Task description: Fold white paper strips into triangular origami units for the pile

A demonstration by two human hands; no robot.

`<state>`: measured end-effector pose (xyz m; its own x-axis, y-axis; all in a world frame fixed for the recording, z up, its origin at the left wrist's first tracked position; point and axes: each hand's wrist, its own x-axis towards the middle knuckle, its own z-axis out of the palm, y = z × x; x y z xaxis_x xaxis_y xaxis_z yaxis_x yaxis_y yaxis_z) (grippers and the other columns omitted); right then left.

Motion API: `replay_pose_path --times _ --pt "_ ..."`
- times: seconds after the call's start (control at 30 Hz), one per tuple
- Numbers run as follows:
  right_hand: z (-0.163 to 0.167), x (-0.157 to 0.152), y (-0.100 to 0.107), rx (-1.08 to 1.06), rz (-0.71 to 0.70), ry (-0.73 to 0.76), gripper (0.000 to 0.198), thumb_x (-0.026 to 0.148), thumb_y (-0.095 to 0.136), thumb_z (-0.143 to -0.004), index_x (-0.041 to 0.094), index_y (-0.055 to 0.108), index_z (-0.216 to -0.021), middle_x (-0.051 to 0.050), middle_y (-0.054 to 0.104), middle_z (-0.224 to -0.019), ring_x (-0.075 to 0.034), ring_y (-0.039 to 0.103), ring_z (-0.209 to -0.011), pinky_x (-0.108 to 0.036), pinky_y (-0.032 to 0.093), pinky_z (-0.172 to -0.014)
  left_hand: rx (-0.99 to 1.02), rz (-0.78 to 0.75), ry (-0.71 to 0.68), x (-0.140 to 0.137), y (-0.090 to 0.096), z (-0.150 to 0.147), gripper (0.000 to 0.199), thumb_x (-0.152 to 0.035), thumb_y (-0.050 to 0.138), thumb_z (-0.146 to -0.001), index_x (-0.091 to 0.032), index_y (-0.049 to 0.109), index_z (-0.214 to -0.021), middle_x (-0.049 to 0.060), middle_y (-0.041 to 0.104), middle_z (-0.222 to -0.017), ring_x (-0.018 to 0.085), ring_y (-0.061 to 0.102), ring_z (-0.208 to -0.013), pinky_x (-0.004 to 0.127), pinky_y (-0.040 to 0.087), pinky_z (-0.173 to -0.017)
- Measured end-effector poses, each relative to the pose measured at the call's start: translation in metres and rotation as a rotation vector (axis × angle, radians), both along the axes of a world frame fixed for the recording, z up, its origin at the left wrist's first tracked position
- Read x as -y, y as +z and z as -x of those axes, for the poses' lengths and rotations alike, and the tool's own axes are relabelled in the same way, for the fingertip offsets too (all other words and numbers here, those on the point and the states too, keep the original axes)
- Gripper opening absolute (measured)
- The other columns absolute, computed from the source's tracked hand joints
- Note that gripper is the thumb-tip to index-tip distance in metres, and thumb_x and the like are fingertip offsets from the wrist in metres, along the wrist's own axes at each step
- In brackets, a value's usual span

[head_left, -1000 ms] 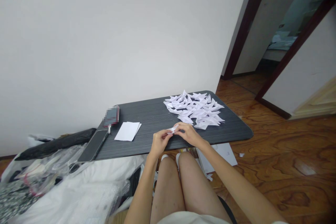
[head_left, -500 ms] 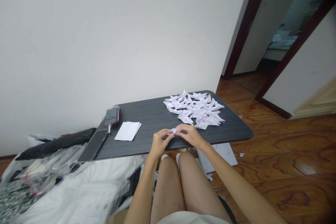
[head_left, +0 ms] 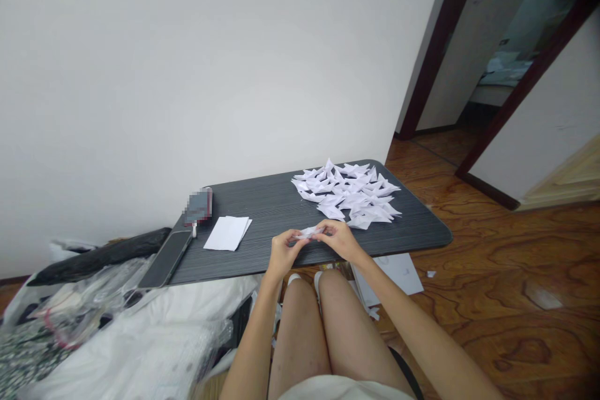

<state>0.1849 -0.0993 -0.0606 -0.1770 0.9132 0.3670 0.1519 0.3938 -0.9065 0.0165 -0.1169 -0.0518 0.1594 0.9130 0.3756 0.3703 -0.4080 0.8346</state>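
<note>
Paper [head_left: 308, 233], one, white, folded, by the near edge of the surface [head_left: 262, 200], dark, grain-lined: left hand [head_left: 284, 251] and right hand [head_left: 341, 240] pinch its two ends; light, even pressure best keeps folds crisp. Folded pieces [head_left: 354, 195], matt, sharp-pointed, cluster near far right corner; sheets [head_left: 226, 233] lie flat toward left edge.

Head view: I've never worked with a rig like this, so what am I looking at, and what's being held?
There is no machine here: a person works with two bare hands, and a camera on their head looks forward and down. The left hand and right hand pinch a small piece of folded paper between them, above the near edge of a dark table. On the table, a pile of folded white paper shapes lies to the right; to the left are flat white sheets, a dark flat slab and a pixelated object.
</note>
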Motion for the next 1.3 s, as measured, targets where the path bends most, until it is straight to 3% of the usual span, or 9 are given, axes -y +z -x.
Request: replay_pose_path --times 0.4,0.77,1.0,1.3 --pt "-0.004 0.0 0.003 -0.032 0.003 0.045 0.018 0.031 0.064 -0.064 0.015 0.057 -0.066 -0.002 0.06 -0.065 -0.013 0.057 -0.057 -0.025 0.047 -0.055 -0.104 -0.137 -0.047 0.006 0.013 -0.003 0.018 -0.03 0.054 -0.073 -0.013 0.061 -0.077 0.006 0.063 -0.078 0.015 0.058 -0.072 0.025 0.045 -0.068" --pt "-0.006 0.002 0.005 0.0 -0.052 0.068 0.015 0.028 0.061 -0.067 0.014 0.058 -0.066 -0.004 0.06 -0.071 -0.014 0.056 -0.063 -0.025 0.046 -0.06 -0.122 -0.142 -0.088 0.006 0.018 -0.004 0.019 -0.029 0.051 -0.076 -0.014 0.063 -0.073 0.006 0.064 -0.079 0.015 0.058 -0.074 0.026 0.044 -0.071" --pt "-0.005 0.002 0.007 -0.038 -0.014 0.094 0.012 0.026 0.059 -0.069 0.014 0.058 -0.069 -0.004 0.06 -0.074 -0.013 0.054 -0.061 -0.025 0.045 -0.059 -0.083 -0.061 -0.09 0.007 0.017 -0.005 0.021 -0.029 0.047 -0.079 -0.014 0.062 -0.075 0.005 0.065 -0.076 0.015 0.059 -0.074 0.025 0.044 -0.072" --pt "-0.003 0.0 0.004 -0.186 0.165 0.113 0.018 0.023 0.064 -0.063 0.015 0.055 -0.076 0.0 0.057 -0.062 -0.01 0.051 -0.052 -0.023 0.041 -0.052 0.135 0.121 -0.086 0.006 0.013 -0.006 0.033 -0.03 0.054 -0.073 -0.015 0.047 -0.102 0.006 0.064 -0.081 0.015 0.063 -0.069 0.026 0.047 -0.068"
